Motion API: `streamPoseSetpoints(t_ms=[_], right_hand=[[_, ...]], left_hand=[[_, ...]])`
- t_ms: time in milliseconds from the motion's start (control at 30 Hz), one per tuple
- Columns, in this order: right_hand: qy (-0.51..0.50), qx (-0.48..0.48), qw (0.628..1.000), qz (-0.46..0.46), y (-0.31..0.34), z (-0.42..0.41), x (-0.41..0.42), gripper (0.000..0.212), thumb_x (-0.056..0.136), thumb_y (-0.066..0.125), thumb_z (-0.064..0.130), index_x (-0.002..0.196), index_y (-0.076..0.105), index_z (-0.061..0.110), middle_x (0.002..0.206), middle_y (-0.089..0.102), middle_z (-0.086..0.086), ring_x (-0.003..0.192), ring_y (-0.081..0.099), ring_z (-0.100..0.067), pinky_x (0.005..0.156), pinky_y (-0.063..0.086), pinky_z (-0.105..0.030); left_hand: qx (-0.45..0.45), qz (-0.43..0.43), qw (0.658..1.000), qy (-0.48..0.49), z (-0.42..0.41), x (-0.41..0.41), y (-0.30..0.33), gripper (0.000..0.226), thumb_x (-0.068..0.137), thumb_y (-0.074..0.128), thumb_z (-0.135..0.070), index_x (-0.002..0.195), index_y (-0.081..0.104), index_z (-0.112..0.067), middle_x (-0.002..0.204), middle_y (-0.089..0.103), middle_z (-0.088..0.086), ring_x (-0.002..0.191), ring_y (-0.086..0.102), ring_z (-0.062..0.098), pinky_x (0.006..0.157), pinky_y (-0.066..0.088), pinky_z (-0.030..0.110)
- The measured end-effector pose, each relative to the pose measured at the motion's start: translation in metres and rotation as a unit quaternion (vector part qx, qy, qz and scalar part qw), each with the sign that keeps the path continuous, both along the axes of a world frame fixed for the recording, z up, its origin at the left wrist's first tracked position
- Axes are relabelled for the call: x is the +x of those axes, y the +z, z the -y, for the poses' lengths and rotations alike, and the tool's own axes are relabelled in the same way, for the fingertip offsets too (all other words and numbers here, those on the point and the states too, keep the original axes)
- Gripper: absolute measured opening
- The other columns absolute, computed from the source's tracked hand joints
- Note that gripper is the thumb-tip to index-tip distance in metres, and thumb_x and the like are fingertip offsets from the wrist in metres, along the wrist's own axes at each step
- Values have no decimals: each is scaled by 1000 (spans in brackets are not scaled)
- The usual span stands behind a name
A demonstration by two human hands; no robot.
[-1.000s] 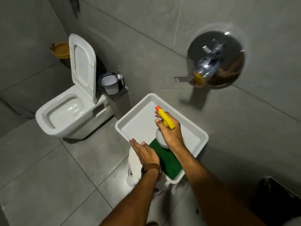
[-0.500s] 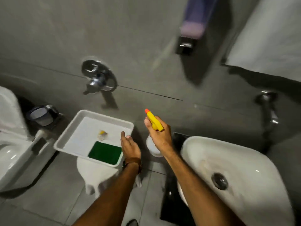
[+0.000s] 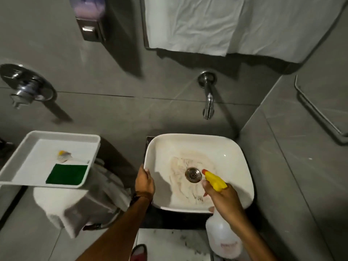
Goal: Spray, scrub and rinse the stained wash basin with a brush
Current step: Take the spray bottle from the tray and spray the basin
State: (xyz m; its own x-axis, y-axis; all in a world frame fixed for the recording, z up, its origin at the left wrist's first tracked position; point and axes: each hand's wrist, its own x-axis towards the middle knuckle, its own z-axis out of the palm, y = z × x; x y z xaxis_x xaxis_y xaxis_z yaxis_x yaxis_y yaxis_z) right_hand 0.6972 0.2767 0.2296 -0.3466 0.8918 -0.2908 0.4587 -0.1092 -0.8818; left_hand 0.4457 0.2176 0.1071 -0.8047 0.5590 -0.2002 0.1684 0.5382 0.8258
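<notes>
The white wash basin [image 3: 231,161] sits below the wall tap [image 3: 208,102], with brownish stains smeared around its metal drain [image 3: 193,174]. My right hand [image 3: 224,202] grips a white spray bottle [image 3: 223,240] by its yellow trigger head, the orange nozzle pointing at the drain. My left hand [image 3: 144,182] grasps the basin's left rim. A small brush [image 3: 65,156] with a yellow top and a green scrub pad [image 3: 66,174] lie in the white tray [image 3: 22,142] to the left.
A soap dispenser [image 3: 88,19] hangs on the grey tiled wall at upper left, a chrome valve [image 3: 26,91] at far left. White cloth [image 3: 216,25] hangs above the tap. The tray rests on a white stand draped with a towel [image 3: 90,210].
The view swung right from the toilet and tray to the basin. My right hand carried the spray bottle over the basin. My left hand left the tray and took hold of the basin's rim.
</notes>
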Motion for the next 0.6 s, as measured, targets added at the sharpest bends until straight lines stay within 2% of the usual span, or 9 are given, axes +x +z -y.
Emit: streamPoseSetpoints(t_ms=[100,167,300,433,500,600], right_hand=[[-5,-73,997,-11,-17,-4,21,29,94,65,41,114,66,62,82,74,10,90,70,-19,60,64,-38],[-14,-89,996,-8,-25,-10,24,29,95,64,42,113,64,64,78,73,7,87,70,-19,59,64,-39],[-52,-97,994,5,-38,-18,22,24,88,65,56,111,66,61,63,61,3,64,58,-16,57,64,-48],[-58,-124,991,9,-44,-20,18,34,76,68,66,109,67,57,62,65,-1,60,60,-17,49,61,-41],[-43,-122,991,14,-47,-21,14,34,78,67,65,109,69,52,61,68,0,57,62,-14,51,62,-44],[-37,-80,995,46,-50,-21,4,30,85,70,53,112,73,40,58,64,15,54,60,-7,53,62,-39]], left_hand=[[-13,-11,1000,15,-2,2,-4,39,106,30,-31,128,52,-8,117,64,20,103,61,39,88,50,43],[-12,-16,1000,19,-2,2,-5,40,106,29,-33,132,51,-12,119,64,17,104,61,38,89,50,42],[-4,-25,999,22,-1,4,-8,40,105,29,-37,132,50,-16,119,65,14,101,62,34,87,51,40],[-17,-29,999,26,-3,3,-11,40,105,29,-36,134,50,-18,119,65,13,102,63,34,89,52,43],[-18,-25,999,30,-3,3,-11,41,105,29,-37,135,49,-19,120,64,12,102,62,33,90,53,44],[-13,-37,999,28,-3,2,-12,40,105,28,-37,133,50,-20,117,65,12,100,63,34,88,54,46]])
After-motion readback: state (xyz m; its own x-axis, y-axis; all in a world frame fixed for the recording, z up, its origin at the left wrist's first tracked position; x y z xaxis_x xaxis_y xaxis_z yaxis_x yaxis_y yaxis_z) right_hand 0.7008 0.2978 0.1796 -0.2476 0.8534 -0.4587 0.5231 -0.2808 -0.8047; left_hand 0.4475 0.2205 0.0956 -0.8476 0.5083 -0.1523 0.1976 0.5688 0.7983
